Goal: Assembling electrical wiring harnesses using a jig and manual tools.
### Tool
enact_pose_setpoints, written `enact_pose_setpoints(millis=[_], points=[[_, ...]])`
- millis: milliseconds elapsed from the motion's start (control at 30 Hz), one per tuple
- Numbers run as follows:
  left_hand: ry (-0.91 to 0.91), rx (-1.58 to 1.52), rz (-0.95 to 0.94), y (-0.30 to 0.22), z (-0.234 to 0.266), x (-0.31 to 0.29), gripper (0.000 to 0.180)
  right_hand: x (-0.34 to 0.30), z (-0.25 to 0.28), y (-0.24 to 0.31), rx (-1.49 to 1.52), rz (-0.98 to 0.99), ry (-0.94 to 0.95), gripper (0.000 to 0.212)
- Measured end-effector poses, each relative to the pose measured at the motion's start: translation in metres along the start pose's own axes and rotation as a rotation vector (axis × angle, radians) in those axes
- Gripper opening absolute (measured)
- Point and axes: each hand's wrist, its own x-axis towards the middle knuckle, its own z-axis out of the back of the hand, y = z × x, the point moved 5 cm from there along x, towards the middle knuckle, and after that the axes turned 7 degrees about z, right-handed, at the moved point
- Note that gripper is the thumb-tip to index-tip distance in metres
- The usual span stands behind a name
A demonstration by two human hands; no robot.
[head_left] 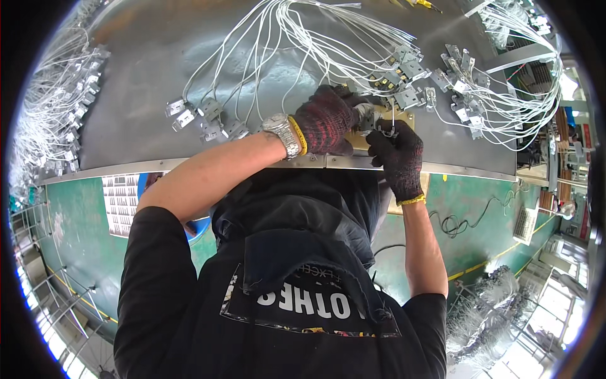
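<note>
Here my left hand clasps a metal part, my right hand pinching a thin metal piece beside it.

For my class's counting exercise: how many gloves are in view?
2. One glove is on the left hand, beside the watch; the second glove is on the right hand. Others could be hidden in the cluttered surroundings.

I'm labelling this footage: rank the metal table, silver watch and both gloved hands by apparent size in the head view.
Largest: metal table
Left gloved hand and right gloved hand: too alike to rank
Smallest: silver watch
</note>
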Motion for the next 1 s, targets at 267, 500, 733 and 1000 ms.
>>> enact_pose_setpoints(millis=[267,500,733,1000], points=[[-0.277,-0.149,-0.060,0.006,-0.012,0.012,0.067,-0.004,-0.007,-0.006,-0.051,0.167,0.026,0.020],[-0.135,-0.203,0.002,-0.007,-0.018,0.026,0.054,-0.016,0.021,-0.002,-0.083,-0.014,0.145,0.032],[-0.101,-0.183,0.050,-0.010,-0.013,0.022,0.050,-0.033,0.047,0.025,-0.161,0.032,0.157,0.037],[-0.142,-0.227,0.069,-0.007,-0.038,0.028,0.050,-0.034,0.026,0.058,-0.754,0.509,0.106,0.029]])
